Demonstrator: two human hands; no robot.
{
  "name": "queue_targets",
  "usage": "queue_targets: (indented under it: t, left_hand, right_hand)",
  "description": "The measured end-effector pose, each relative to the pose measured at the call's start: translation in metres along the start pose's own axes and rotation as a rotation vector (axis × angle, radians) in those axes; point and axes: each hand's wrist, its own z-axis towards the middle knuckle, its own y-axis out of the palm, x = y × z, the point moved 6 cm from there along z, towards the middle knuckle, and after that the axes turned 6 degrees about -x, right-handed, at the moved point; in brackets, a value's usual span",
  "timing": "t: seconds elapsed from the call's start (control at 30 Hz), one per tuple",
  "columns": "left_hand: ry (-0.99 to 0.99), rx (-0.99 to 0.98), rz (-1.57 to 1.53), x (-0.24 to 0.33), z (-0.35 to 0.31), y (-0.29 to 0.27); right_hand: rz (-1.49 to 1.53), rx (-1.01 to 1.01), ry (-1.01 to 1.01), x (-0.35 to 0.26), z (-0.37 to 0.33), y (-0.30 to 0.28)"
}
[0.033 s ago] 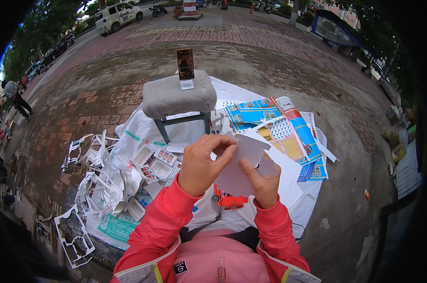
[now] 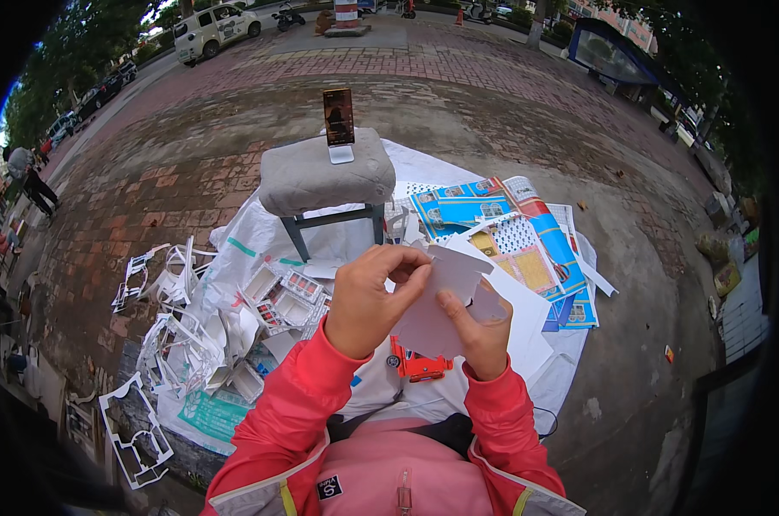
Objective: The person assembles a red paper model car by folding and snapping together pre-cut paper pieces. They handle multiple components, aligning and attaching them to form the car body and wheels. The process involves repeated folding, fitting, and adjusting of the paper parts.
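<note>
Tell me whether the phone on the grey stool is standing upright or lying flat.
Upright: the phone rises on end from a small white stand on the stool's padded seat, screen facing the camera.

Bright red jacket (image 2: pixel 273 413), open at front. Long sleeves (image 2: pixel 501 417), soft folds, snug at wrists. Pale gray edges (image 2: pixel 265 493) inside, thin yellow-green strips (image 2: pixel 288 499). Pink top (image 2: pixel 381 456) under, small black square patch (image 2: pixel 329 488), white marks on it. Left hand (image 2: pixel 374 297), right hand (image 2: pixel 482 340) bare.
</note>
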Motion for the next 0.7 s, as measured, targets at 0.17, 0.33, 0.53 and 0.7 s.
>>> queue_targets:
  t: [0.17,0.33,0.53,0.7]
  left_hand:
    - [0.121,0.140,0.210,0.008,-0.003,0.003]
    - [0.167,0.195,0.273,0.004,-0.004,0.006]
    - [0.174,0.194,0.279,-0.004,-0.002,0.009]
    - [0.175,0.192,0.276,0.002,-0.006,0.008]
  right_hand:
    - [-0.333,0.091,-0.304,-0.009,-0.001,0.012]
    - [-0.531,0.148,-0.452,-0.018,-0.008,0.026]
    - [-0.597,0.120,-0.448,-0.021,-0.005,0.030]
    - [-0.598,0.107,-0.442,-0.020,-0.004,0.028]
